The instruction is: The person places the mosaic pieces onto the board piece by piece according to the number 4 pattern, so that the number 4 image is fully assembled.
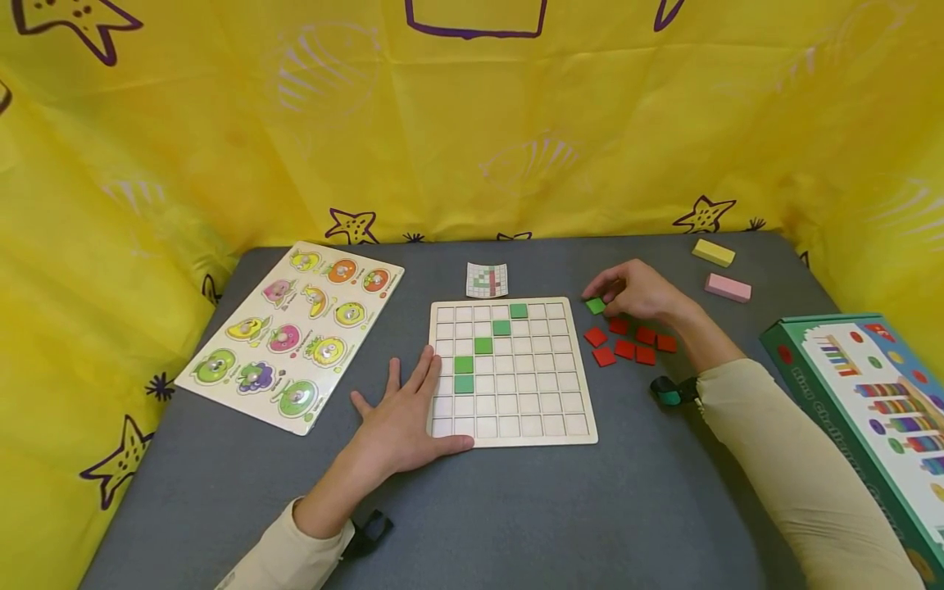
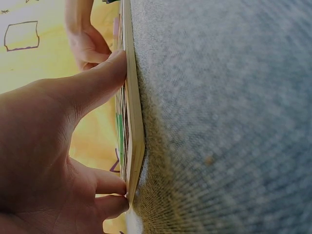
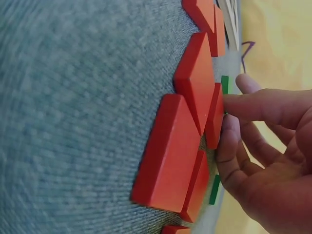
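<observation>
Lying at the table's centre, the grid board was pressed flat at its seven o'clock corner by the left hand, fingers spread. At its two o'clock, a green tile was pinched by the right hand beside red tiles.

Pale wood grid board, five green tiles in it. I'm pinching a green tile; red tiles beside it. Grey felt table. Yellow drape with purple stars. Yellow block, pink block. Green box, multicolour print. Red-green pattern card.
</observation>
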### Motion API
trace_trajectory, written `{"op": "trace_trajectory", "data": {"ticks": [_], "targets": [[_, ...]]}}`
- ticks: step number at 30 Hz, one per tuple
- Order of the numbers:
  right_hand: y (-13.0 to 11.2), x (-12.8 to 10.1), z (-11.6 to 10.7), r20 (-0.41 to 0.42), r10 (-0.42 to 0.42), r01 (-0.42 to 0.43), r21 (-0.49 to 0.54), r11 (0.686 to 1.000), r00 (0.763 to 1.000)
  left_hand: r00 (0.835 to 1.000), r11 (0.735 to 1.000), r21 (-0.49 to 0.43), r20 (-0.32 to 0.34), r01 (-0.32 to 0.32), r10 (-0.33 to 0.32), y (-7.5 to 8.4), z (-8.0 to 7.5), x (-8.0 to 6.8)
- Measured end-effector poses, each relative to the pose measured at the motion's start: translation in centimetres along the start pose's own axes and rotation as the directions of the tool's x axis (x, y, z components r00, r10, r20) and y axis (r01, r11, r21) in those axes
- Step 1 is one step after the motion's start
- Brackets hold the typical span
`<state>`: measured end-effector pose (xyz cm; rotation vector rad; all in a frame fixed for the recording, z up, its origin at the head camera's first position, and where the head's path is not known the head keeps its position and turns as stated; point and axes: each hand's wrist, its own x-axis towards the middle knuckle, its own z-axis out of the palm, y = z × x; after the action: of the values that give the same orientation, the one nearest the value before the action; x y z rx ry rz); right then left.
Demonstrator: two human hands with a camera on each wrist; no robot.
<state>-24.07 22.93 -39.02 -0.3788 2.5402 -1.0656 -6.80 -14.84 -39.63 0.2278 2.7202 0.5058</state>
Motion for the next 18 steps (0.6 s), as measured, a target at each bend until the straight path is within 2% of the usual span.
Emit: {"op": "trace_trajectory", "data": {"ticks": [8, 18], "targets": [[-0.26, 0.21, 0.02, -0.018, 0.002, -0.003, -0.094, 0.996, 1.0, 1.0, 1.0, 0.0, -0.003, 0.001, -0.001, 0.0, 0.04, 0.01], [-0.04, 0.44, 0.03, -0.026, -0.002, -0.001, -0.119, 0.993, 1.0, 1.0, 1.0, 0.008, -0.003, 0.0, 0.0, -0.13, 0.18, 0.15]]}}
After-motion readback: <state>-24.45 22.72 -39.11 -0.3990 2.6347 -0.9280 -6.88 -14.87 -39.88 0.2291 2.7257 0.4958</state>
